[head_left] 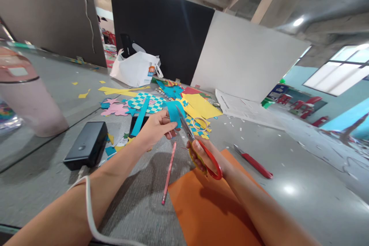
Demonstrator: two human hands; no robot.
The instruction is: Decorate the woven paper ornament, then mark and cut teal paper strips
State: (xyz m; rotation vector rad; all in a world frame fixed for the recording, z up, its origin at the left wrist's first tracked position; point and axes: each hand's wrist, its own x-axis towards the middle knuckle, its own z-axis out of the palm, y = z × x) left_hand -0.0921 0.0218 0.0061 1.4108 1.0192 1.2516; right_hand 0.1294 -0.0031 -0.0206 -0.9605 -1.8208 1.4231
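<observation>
My left hand (158,127) pinches a small piece of blue paper (173,112) above the table. Red-and-yellow-handled scissors (211,161) are in my right hand (206,152), with fingers through the loops. Their blades reach up to the right side of the blue paper; whether they are cutting into it I cannot tell. Below my hands lies a pink pencil (169,173), slanting toward me. A sheet of orange paper (213,207) lies under my right forearm. Behind the hands are blue-and-yellow checkered paper (154,102), a blue strip (140,117) and pink paper cutouts (115,108).
A red-handled cutter (256,164) lies to the right. Yellow sheets (201,104), a newspaper (245,107) and a white plastic bag (134,69) sit farther back. At left stand a black power bank (86,144) with a white cable (90,207) across my forearm, and a pink bottle (34,96).
</observation>
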